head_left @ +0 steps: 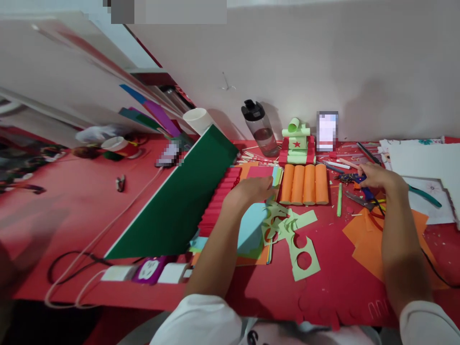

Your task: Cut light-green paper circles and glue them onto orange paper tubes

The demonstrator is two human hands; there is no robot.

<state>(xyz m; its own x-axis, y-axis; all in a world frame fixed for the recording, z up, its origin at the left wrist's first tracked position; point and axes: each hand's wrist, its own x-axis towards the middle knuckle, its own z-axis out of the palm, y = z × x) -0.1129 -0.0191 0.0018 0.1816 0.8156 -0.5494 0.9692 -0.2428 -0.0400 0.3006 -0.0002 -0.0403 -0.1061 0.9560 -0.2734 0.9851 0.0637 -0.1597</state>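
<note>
At the red tabletop (336, 270), from where I stand, it looks like the fetching of a tool in the middle of some paper craft: the right hand (380, 177) is out among the clutter, at a blue tool (358, 178) with a dark cord nearby, perhaps a glue gun. I'd say the next move calls for a sure hold on that tool and a careful lift, clear of the pliers (426, 195) and loose bits lying about it. The right hand's fingers are bent in against the tool's body, though I can't tell whether they have closed on it. The left hand (256, 188) hangs palm down over the stack of coloured paper (253, 225), fingers loosely extended, with nothing visible in its grasp; whether it touches the sheets I can't make out. Between the two hands four orange rolls (304, 184) lie side by side, just in front of a pale green paper model (296, 143) with a red star, while a cut-out sheet (298, 274) full of round holes lies nearer the person.
</note>
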